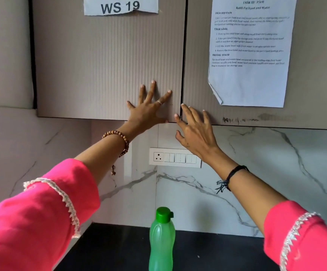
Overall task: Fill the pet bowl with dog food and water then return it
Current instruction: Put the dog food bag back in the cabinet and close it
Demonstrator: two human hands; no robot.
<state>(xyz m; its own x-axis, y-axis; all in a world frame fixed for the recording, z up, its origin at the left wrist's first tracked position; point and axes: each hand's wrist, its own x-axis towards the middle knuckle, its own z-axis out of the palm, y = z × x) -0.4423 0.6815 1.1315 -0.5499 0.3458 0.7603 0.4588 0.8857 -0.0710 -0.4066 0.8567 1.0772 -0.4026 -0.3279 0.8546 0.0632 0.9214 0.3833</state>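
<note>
My left hand [150, 108] lies flat with fingers spread on the lower right corner of the left cabinet door [100, 65]. My right hand [195, 132] reaches up with fingers apart, its fingertips at the lower left edge of the right cabinet door [315, 75], next to the gap between the doors. Both doors look shut. A green water bottle [161, 241] with a green cap stands upright on the black counter [119, 251] below my hands. No pet bowl or dog food is in view.
A paper task sheet [250, 51] is taped on the right door and a "WS 19" label [120, 5] on the left one. A white switch and socket panel [175, 157] sits on the marble wall [276, 173] under the cabinets.
</note>
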